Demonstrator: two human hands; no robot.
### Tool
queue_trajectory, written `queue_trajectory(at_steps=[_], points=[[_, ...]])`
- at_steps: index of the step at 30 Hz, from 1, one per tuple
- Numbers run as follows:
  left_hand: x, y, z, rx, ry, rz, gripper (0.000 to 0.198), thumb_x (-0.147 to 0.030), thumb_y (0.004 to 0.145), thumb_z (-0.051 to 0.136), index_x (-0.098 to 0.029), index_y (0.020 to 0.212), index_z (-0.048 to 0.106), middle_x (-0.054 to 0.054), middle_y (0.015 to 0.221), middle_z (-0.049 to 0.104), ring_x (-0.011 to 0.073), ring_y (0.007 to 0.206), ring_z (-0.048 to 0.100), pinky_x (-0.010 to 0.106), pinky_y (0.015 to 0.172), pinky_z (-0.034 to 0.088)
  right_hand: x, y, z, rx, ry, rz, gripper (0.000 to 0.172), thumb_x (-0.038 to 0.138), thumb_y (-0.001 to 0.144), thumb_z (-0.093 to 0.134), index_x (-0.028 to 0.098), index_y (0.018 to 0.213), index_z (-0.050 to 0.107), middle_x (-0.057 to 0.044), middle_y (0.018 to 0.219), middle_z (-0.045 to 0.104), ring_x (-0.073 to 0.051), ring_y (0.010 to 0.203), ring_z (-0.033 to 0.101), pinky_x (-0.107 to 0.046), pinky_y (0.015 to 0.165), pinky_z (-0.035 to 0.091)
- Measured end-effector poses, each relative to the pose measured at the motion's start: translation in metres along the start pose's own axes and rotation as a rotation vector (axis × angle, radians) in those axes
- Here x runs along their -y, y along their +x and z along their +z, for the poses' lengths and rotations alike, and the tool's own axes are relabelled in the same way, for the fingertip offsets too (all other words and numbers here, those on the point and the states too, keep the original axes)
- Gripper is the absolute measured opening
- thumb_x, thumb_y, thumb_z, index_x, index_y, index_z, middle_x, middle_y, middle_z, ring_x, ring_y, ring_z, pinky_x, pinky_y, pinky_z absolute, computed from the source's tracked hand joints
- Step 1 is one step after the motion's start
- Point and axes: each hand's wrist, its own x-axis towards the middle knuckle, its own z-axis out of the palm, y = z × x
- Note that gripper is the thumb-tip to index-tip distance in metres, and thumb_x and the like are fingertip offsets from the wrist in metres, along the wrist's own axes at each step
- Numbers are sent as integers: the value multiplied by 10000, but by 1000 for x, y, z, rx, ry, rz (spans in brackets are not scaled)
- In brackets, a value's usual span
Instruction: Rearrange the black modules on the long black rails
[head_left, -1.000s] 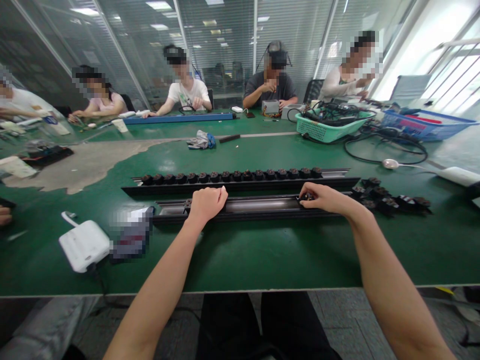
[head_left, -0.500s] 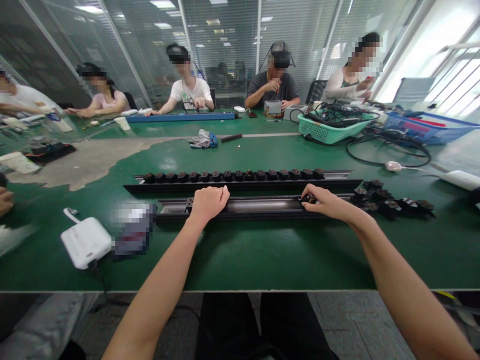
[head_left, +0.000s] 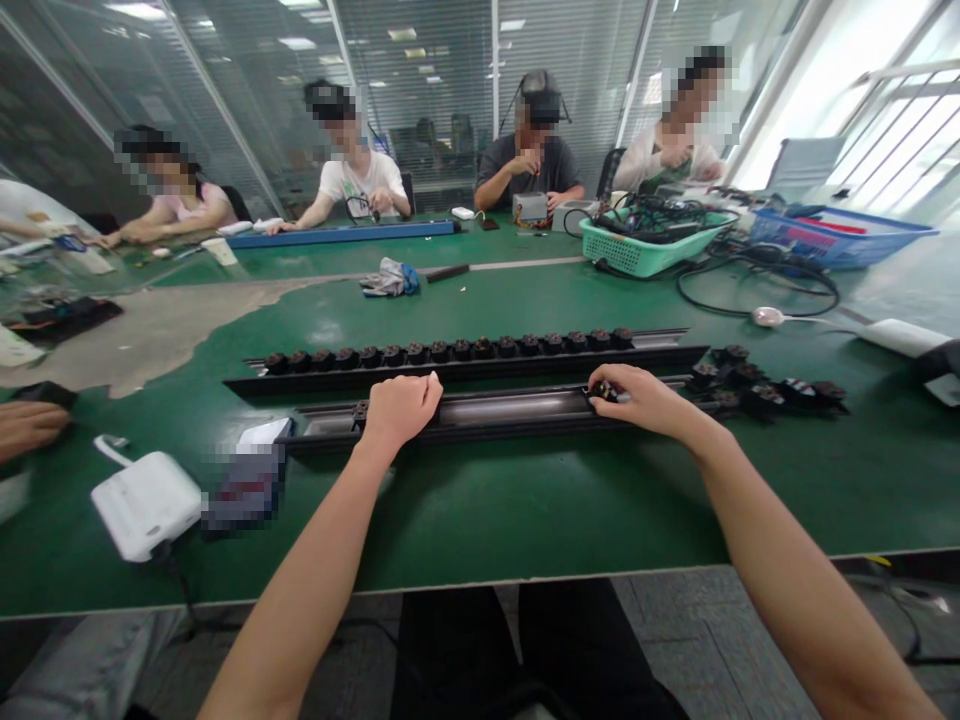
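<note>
The right hand [head_left: 634, 398] pinches a small black block [head_left: 604, 391] between thumb and fingers, at the right part of the near rail [head_left: 502, 410]. The left hand [head_left: 401, 408], curled, rests over that rail's left part; whether it grips anything underneath cannot be told. Another block [head_left: 361, 413] sits in the near rail, just left of that hand. Beyond the near rail lies the far rail [head_left: 300, 383], carrying a row of blocks [head_left: 415, 353]. Loose blocks [head_left: 765, 398] lie by the near rail's right end on the tabletop [head_left: 525, 520]. Off its left end is a white adapter [head_left: 150, 505]; well beyond it, a glove [head_left: 390, 279].
</note>
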Motion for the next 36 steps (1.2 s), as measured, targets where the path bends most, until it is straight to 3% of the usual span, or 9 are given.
queue_trajectory(at_steps=[20, 36], points=[[-1, 0, -1, 12, 17, -1, 667, -415, 1026, 187, -161, 862, 782, 133, 863, 759, 306, 841, 723, 347, 685, 441, -3, -1, -1, 2, -108, -2, 185, 369, 837, 547, 239, 951, 614, -54, 948, 668, -245, 954, 589, -407, 927, 421], [0, 0, -1, 3, 1, -3, 661, -421, 1025, 200, -171, 870, 791, 123, 855, 759, 300, 838, 723, 350, 696, 449, -8, -5, -5, -18, -117, 120, 200, 415, 819, 553, 235, 904, 566, -57, 918, 645, -247, 929, 577, -401, 896, 424]])
